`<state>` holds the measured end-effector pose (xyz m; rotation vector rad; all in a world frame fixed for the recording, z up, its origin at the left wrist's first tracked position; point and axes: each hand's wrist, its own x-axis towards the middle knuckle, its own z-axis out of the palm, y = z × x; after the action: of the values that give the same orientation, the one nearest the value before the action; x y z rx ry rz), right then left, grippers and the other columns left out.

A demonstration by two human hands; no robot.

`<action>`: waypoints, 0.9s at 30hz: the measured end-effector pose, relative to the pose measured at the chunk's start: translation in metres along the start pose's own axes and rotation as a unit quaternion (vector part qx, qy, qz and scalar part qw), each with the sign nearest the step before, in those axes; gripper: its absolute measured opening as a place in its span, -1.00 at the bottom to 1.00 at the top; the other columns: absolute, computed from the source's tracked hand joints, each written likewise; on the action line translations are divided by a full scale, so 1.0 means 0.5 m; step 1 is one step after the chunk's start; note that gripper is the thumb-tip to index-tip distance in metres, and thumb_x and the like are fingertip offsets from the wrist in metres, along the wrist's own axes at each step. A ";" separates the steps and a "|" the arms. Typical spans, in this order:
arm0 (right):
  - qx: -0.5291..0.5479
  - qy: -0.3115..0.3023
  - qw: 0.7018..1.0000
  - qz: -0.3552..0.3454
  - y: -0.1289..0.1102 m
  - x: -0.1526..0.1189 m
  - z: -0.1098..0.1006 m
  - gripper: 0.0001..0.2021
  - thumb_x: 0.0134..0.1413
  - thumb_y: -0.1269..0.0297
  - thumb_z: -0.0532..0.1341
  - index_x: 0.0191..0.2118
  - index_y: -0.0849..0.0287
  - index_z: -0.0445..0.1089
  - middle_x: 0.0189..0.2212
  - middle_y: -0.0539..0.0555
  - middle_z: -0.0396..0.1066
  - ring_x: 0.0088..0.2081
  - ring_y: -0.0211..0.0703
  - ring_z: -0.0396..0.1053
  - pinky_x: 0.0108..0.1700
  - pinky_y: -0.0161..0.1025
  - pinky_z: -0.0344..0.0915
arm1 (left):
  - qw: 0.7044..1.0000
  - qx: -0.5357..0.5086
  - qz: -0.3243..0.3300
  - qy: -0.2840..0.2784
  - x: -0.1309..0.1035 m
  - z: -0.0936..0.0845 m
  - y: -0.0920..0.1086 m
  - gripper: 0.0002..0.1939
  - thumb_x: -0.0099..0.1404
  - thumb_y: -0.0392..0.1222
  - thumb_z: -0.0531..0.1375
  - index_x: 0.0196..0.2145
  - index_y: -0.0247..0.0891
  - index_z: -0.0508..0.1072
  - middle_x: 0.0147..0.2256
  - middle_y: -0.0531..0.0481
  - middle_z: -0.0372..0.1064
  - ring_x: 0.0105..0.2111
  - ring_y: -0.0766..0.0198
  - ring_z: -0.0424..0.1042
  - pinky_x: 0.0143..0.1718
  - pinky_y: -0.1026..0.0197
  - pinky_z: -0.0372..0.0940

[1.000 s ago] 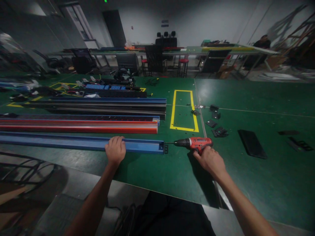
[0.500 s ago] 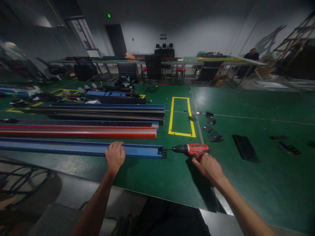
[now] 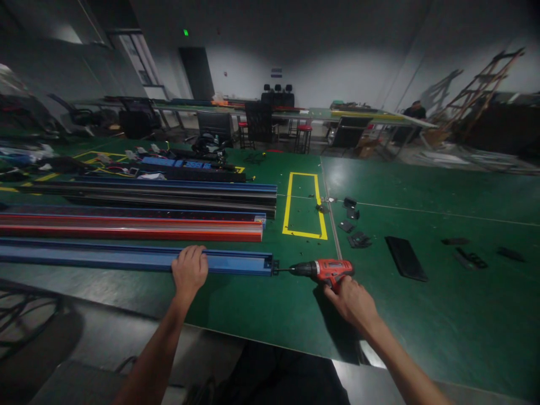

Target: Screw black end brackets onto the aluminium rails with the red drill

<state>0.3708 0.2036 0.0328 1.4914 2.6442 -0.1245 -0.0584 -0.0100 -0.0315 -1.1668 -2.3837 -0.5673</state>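
Note:
A long blue metal channel [image 3: 236, 263] lies along the near side of the green table. My left hand [image 3: 190, 271] is wrapped over it, a little way from its right end. In my right hand [image 3: 353, 299] is a red and black cordless drill [image 3: 335, 271], its handle gripped and its long bit pointing left. The bit's tip meets a small black end cap [image 3: 275, 267] at the channel's right end. Whether the bit sits in a screw is too small to tell.
Behind the channel lie a red channel [image 3: 211, 232] and several dark and blue ones [image 3: 211, 191]. Small black plastic parts [image 3: 358, 240] and a black flat slab [image 3: 405, 259] are to the right. Yellow tape [image 3: 287, 205] marks a rectangle. A person [image 3: 415, 111] is at the far right.
The view has shifted slightly, so the table items sit a little further left. Both hands keep their holds, and the drill bit stays at the end cap.

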 end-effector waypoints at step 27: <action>0.059 0.075 0.930 0.356 0.447 0.196 -0.023 0.17 -0.15 -0.59 0.22 0.30 0.41 0.28 0.19 0.70 0.31 0.27 0.62 0.29 0.18 0.29 0.29 | 1.000 0.009 0.001 0.002 -0.002 -0.002 -0.003 -0.58 0.51 -0.10 -0.07 0.01 -0.27 0.54 0.02 -0.28 0.55 0.09 -0.14 0.42 -0.05 -0.06 0.19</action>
<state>0.5112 0.4036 0.0267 2.4726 2.0365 -0.1080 -0.0587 -0.0121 -0.0315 -1.1582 -2.3794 -0.5456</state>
